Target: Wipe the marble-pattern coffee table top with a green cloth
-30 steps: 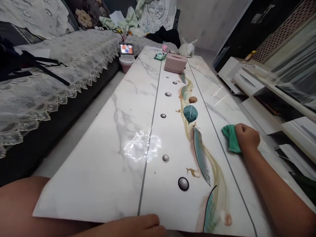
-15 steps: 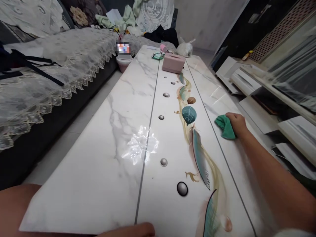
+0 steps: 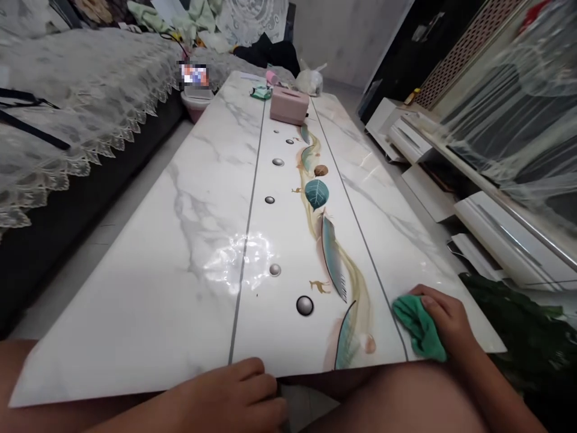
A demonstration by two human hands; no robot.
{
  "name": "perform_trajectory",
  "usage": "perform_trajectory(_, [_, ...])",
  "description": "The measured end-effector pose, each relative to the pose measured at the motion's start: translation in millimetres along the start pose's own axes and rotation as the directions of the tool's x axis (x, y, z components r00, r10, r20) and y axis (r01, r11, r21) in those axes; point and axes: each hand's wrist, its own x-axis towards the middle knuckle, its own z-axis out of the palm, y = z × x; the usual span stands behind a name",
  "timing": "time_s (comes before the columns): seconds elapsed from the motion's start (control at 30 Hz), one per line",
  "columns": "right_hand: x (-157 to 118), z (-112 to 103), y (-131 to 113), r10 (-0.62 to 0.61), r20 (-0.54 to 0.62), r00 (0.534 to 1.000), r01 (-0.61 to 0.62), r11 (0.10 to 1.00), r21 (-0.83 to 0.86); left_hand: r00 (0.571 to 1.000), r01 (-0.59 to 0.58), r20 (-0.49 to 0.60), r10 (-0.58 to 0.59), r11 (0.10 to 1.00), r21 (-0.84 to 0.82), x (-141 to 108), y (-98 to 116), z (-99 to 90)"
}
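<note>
Pressed on the near right corner area of the white marble-patterned table [image 3: 193, 325] is a crumpled green cloth [image 3: 421, 331]. My right hand [image 3: 444, 313] is closed on it, with the thumb on top and part of the cloth at the table's front edge. My left hand [image 3: 229, 394] lies at the near edge, left of the middle, its fingers curled in and the fingertips hidden. I see nothing in it. Printed feathers, leaves and dots run down the table's middle strip between two grey lines.
A pink tissue box [image 3: 289, 107] stands at the table's far end, beside a small green packet [image 3: 261, 92] and a white plastic bag [image 3: 310, 81]. A lace-covered sofa [image 3: 99, 96] runs along the left. A white cabinet [image 3: 500, 225] lines the right side.
My right hand has drawn the green cloth back along the table's right side to the near edge. More of my left hand shows now, and the view has shifted.
</note>
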Motion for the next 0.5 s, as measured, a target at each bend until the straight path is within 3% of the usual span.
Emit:
perform_trajectory(0.23, [49.5,13.3,-9.4,-0.011,-0.098,0.995,-0.002,0.992,-0.13,0.996,0.018,-0.085,-0.012,0.997,0.077,4.5,0.4,9.2])
perform_trajectory(0.37, [106.1,26.3,-19.7,0.016,-0.167,0.986,-0.048,0.981,-0.19,0.997,0.015,-0.073,-0.007,0.994,0.109,4.7,0.7,12.9])
perform_trajectory(0.5, [173.8,38.4,-31.2,0.102,-0.263,0.959,-0.182,0.936,-0.301,1.0,-0.005,-0.018,0.007,0.994,0.112,5.6,-0.1,9.3])
